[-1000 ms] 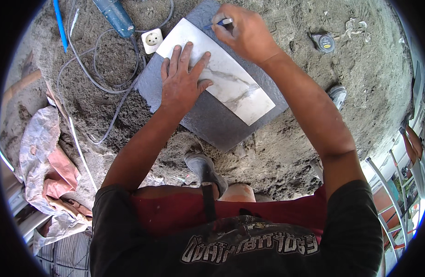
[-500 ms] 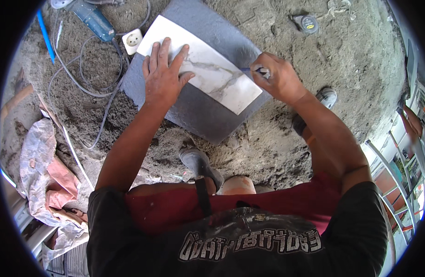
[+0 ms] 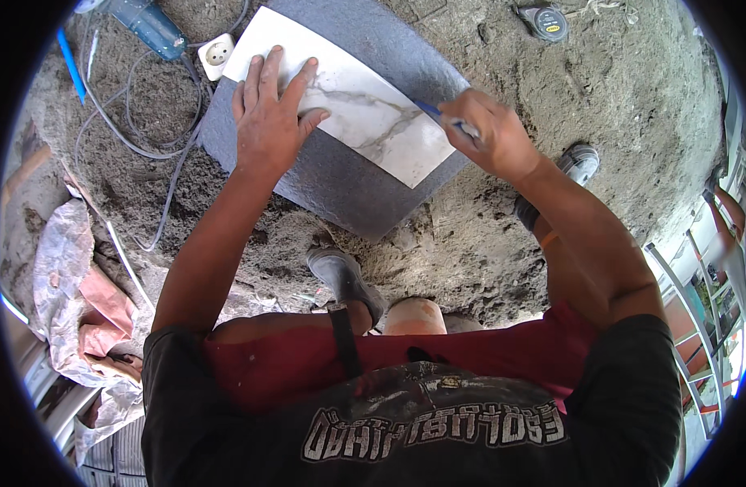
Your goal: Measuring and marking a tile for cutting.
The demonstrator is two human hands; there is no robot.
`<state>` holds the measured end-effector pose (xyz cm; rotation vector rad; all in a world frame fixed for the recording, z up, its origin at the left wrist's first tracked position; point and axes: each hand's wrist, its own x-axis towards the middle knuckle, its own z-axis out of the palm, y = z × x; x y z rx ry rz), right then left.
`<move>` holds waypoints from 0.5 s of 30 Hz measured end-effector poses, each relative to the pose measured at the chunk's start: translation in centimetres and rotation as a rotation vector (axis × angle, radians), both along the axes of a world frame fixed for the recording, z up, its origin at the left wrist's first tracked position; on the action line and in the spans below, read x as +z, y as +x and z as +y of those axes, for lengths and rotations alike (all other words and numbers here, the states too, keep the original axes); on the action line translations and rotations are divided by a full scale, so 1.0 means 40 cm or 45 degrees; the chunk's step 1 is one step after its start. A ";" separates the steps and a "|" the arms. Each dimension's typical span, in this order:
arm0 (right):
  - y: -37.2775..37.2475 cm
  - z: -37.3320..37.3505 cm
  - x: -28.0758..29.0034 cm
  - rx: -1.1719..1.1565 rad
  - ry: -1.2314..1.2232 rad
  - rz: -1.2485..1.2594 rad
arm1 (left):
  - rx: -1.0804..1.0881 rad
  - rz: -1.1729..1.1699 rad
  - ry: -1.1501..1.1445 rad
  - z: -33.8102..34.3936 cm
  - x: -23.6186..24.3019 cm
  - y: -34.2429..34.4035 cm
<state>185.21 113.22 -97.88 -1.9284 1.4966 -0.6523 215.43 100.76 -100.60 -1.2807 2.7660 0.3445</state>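
Note:
A white marble-look tile (image 3: 373, 116) with grey veins lies on a larger dark grey slab (image 3: 348, 191) on the ground. Spread flat, my left hand (image 3: 267, 122) presses on the left part of the tile, its thumb near the lower edge. My right hand (image 3: 494, 134) is closed round a blue pen or pencil (image 3: 428, 109) at the tile's right end. Its tip meets the tile's upper long edge, close to the right corner. Most of the pen is hidden by my fingers.
A blue-green power tool (image 3: 150, 28) with a looping grey cable lies at upper left, beside a white socket (image 3: 218, 54). A tape measure (image 3: 546, 23) rests on the sandy ground at upper right. Crumpled sheeting (image 3: 60, 276) lies left; a ladder (image 3: 679, 300) stands right.
The tile and slab appear higher and slightly further left in the picture. My right hand has tilted the pen, so more of its blue shaft shows. My left hand stays flat on the tile.

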 end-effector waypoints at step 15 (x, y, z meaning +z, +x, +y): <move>-0.004 -0.087 -0.018 -0.028 -0.126 -0.026 | -0.048 -0.059 -0.045 -0.001 -0.005 0.002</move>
